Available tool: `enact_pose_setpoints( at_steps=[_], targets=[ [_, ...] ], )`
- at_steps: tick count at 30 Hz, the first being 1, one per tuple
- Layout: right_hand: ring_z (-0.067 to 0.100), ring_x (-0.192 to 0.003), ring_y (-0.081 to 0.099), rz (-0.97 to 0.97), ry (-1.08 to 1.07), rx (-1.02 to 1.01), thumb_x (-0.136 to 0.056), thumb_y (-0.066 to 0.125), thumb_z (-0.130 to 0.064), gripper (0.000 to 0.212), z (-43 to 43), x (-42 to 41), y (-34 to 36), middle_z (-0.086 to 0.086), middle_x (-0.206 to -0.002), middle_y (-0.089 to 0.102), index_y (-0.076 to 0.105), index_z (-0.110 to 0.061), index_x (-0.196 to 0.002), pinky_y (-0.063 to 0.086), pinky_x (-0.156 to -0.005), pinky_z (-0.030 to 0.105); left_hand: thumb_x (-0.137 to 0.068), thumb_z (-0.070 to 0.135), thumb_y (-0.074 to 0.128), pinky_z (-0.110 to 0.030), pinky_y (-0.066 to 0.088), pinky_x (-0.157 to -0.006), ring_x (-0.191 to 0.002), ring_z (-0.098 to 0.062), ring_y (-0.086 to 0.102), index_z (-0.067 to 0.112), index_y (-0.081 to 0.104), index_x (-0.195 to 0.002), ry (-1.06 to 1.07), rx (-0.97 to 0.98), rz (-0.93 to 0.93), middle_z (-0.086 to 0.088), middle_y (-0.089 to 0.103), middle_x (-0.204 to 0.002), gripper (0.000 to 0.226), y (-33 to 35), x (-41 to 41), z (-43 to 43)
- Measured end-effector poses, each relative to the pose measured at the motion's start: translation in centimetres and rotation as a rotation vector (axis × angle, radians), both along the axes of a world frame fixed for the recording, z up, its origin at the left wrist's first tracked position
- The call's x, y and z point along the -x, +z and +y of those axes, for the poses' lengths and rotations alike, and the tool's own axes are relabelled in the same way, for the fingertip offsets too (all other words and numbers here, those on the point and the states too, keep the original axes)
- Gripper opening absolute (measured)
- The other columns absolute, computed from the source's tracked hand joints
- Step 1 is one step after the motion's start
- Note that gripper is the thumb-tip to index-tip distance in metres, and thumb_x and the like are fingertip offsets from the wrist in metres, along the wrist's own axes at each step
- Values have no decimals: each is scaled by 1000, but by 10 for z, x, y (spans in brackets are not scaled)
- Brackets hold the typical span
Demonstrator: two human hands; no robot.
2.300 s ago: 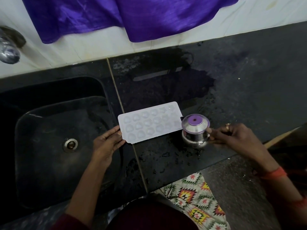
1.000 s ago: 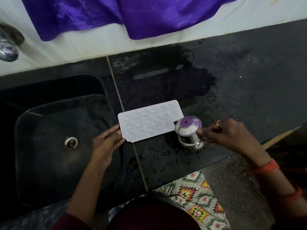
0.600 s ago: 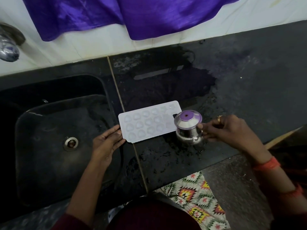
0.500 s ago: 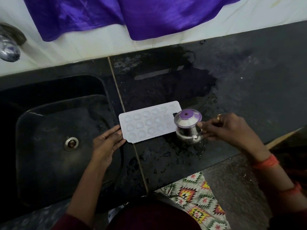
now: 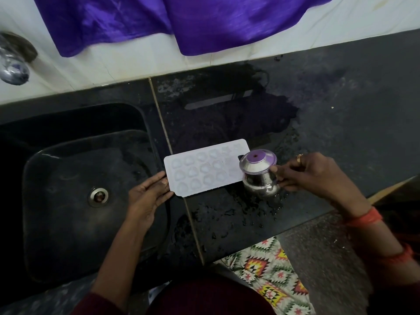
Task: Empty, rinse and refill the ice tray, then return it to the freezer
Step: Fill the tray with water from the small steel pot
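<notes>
While a person stands at a dark stone tabletop (image 5: 341,123), seen from above, a zigzag-patterned fabric (image 5: 272,264) shows nearest, below the tabletop's front edge. Further in, the left hand (image 5: 147,196) lies flat, fingers straight and relaxed, their tips touching the short left edge of a white ice tray (image 5: 200,171). The tray lies flat on the wet tabletop, cups facing up, just beside a black sink (image 5: 68,201) on the left. Whether the cups hold water cannot be told.

At the tray's right end, the right hand (image 5: 311,173) has its fingers curled around a small steel pot (image 5: 259,173), which overlaps the tray's corner. Whether the pot is lifted clear of the tabletop is unclear.

Beyond them a wide puddle darkens the stone. Further back, a purple cloth (image 5: 204,19) hangs against a pale wall, and a tap (image 5: 13,62) sits at far left.

This looks like the refilling step. The cups are shallow, so a quick tip of the pot would likely flood over the rims. The left hand only rests against the tray, so it may slide on the wet stone.
</notes>
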State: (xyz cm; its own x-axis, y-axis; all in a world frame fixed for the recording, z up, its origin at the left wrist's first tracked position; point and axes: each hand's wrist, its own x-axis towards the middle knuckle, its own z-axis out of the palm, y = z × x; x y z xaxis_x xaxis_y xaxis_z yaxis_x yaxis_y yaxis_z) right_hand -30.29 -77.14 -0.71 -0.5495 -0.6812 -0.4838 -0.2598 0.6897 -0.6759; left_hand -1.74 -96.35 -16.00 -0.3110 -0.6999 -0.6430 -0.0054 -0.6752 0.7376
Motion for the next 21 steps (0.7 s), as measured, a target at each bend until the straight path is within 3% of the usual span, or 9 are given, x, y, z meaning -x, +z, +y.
enact_pose_setpoints(
  at_steps=[14, 21],
  targets=[
    [11, -75, 77, 14, -14, 55, -87, 72, -43, 29, -13, 1, 2, -2, -75, 78, 80, -15, -85, 62, -74, 22, -92, 1, 66, -26, 61, -69, -91, -16, 76, 8, 67, -119, -7, 10, 3, -6, 79, -100, 28, -2, 0, -1],
    [5, -67, 74, -1, -35, 58, -88, 73, -36, 26, -27, 2, -1, 0, -74, 78, 79, -11, -83, 54, -58, 10, -92, 2, 68, -27, 62, -70, -93, -18, 76, 8, 67, -121, 0, -3, 4, -7, 78, -102, 30, -3, -1, -2]
  ],
)
